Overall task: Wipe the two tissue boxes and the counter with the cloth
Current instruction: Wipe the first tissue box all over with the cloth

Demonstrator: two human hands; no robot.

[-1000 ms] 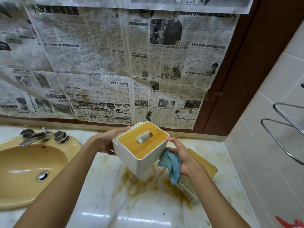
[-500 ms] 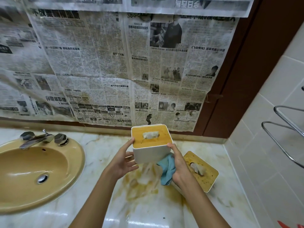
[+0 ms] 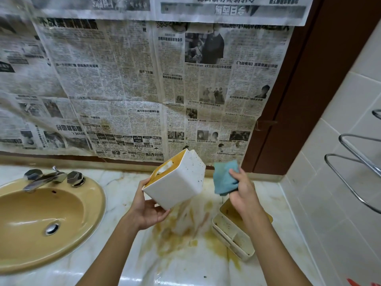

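The left grip (image 3: 148, 211) holds the tissue box (image 3: 181, 182) tilted, its speckled side facing right (spots visible). The right grip (image 3: 243, 190) clutches the cloth (image 3: 223, 178) just beside that face.

Yellowed newspaper sheets (image 3: 144, 83) cover the wall above a mustard basin (image 3: 41, 219), chrome tap (image 3: 49, 178); a towel rail (image 3: 354, 162) lines grey tiles.
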